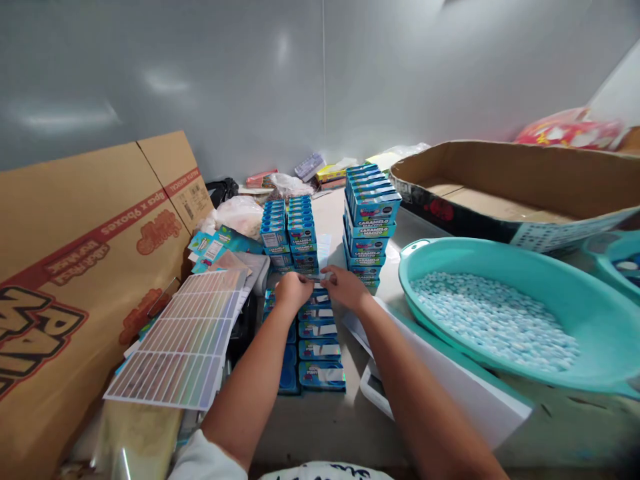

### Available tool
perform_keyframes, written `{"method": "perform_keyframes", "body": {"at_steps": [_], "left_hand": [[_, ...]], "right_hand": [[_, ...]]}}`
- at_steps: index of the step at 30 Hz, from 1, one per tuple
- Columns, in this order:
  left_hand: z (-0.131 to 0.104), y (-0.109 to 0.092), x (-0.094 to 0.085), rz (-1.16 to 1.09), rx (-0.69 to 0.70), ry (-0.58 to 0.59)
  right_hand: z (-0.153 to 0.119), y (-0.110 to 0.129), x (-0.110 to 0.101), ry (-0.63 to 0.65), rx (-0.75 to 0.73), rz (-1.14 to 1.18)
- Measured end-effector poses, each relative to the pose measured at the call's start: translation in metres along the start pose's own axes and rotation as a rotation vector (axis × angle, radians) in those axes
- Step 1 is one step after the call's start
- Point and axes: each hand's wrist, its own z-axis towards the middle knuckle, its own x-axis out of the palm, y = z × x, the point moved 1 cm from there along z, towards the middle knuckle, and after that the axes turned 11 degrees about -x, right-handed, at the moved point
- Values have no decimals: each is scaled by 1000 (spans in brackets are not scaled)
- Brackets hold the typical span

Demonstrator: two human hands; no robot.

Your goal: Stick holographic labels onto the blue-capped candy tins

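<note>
Close together over a worktable, the left hand point(295, 291) and right hand point(344, 287) meet at a thin pale strip point(318, 276). It lies between the two sets of fingertips, its long axis apparently running left to right, with neither hand plainly nearer. The fingers curl inward on both sides; whether each hand pinches the strip or merely touches it, I cannot tell from where I stand.

Directly on the near side of the fingers, a right-hand row of flat blue boxes point(318, 349) runs from near to far, each long side lying left to right, several with a pale band across the right end. Just beside it on the left sits a second blue row point(289, 370), partly hidden by the left forearm.

Just past the knuckles, twin stacks of boxes point(303, 233) crowd the far side, while a taller stack point(370, 220) rises to the far right of the right hand. A sticker sheet point(180, 340) slopes at left before a large carton point(90, 267). At right, a white sheet point(477, 397) lies partly under the right forearm, near a turquoise basin point(605, 327) of pale blue sweets point(493, 320).
</note>
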Motion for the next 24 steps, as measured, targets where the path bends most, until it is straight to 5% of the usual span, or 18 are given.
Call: {"method": "perform_keyframes", "body": {"at_steps": [12,24], "left_hand": [[6,8,3,87,5,44],[4,8,6,162,120,83]], "right_hand": [[-16,-32,34,-127,174,473],[-26,-34,53,-252,195,345]]}}
